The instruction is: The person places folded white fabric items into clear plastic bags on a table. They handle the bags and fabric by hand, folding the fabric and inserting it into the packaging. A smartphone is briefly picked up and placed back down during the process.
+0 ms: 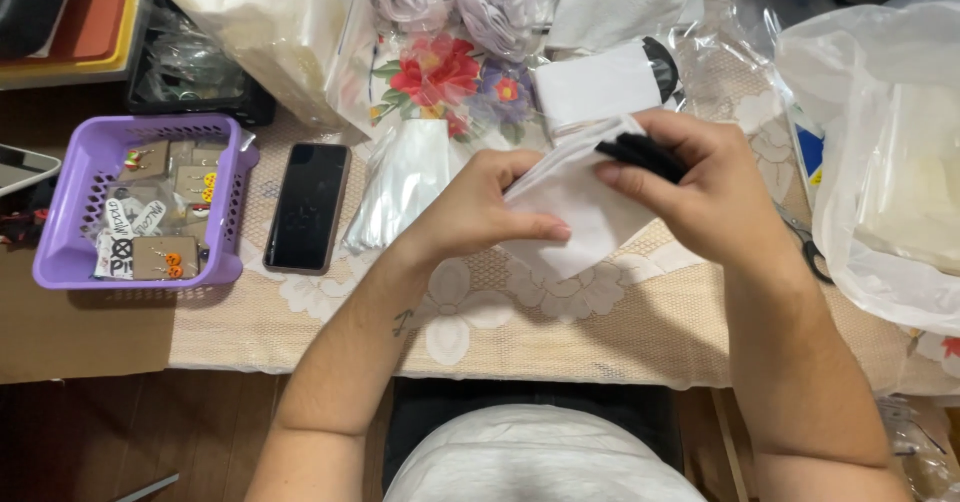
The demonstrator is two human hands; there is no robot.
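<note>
Both my hands meet over the middle of the table on a white folded paper packet (580, 212). My left hand (480, 207) grips its left side, thumb underneath and fingers on top. At the packet's upper right edge, my right hand (700, 197) pinches it together with a small black object (640, 154) between thumb and fingers. What the black object is cannot be told.
A purple basket (60, 262) with small carded earrings sits at the left, a black phone (307, 205) beside it. Clear bags (400, 177), a white block (595, 87), a large plastic bag (890, 162) and scissors (805, 247) crowd the back and right on the floral cloth (560, 332).
</note>
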